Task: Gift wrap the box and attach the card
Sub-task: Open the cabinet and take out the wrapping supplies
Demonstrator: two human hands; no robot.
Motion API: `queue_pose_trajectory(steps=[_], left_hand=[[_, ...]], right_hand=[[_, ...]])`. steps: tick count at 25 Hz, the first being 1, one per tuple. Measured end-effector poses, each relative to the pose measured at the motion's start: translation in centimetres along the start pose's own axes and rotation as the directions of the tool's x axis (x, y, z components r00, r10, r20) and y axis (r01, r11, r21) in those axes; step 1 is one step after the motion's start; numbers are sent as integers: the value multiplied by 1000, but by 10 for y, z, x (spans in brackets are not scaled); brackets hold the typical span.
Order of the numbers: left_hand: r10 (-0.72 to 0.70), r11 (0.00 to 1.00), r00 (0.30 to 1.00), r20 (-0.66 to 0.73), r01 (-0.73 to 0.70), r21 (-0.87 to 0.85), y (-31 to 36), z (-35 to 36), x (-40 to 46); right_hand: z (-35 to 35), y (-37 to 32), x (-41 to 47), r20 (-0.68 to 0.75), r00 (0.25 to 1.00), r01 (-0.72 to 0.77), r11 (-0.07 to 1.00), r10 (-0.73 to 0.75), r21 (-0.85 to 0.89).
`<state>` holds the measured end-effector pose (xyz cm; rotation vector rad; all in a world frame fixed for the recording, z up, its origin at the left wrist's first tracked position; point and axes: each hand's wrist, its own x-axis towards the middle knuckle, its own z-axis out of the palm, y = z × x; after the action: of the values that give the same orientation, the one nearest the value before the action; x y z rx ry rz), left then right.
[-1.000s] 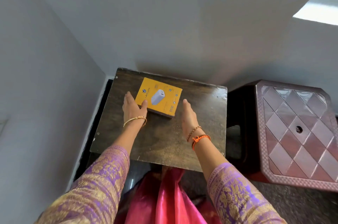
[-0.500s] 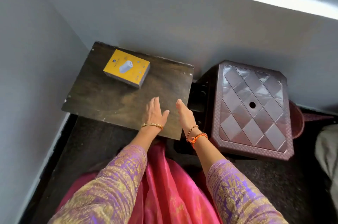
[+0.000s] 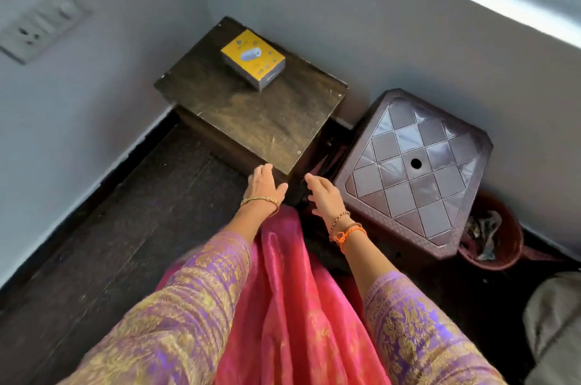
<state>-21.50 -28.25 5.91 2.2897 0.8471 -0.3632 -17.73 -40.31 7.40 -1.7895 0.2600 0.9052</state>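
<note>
Standing in the corner, the dark wooden worktop (image 3: 267, 120) carried only the yellow box (image 3: 253, 58), which sat bare near its far edge; no paper or card showed, so wrapping seemed not yet begun and fetching materials looked like the next need. The left hand (image 3: 263, 185) rested at the near corner, fingers relaxed, its grip holding nothing. The right hand (image 3: 323, 194) hovered beside it, loosely spread and empty.

The wooden table (image 3: 251, 108) stands in the wall corner, so walls close its far and left sides; the yellow box (image 3: 253, 59) sits at its far end, the near part of the top is bare; right of the table the brown plastic stool (image 3: 415, 171) stands close, leaving only a narrow dark gap; the floor left of the table is open.
</note>
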Motion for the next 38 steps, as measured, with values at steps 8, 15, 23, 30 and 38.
queue_pose_trajectory(steps=[8,15,23,30,38], left_hand=[[-74,994,997,-22,72,-77,-23,21,2],[-34,995,999,-2,33,-95,-78,112,75],[34,989,993,-109,-50,-142,-91,149,94],[-276,832,867,-415,0,-554,-84,142,75],[-565,809,564,-602,234,-540,-144,121,55]], right_hand=[[17,32,20,36,993,119,973,-114,-197],[47,85,131,103,988,137,950,-112,-282],[57,128,157,212,919,388,864,-333,-321],[53,122,156,379,859,504,701,-345,-505],[132,132,133,690,668,723,464,-280,-512]])
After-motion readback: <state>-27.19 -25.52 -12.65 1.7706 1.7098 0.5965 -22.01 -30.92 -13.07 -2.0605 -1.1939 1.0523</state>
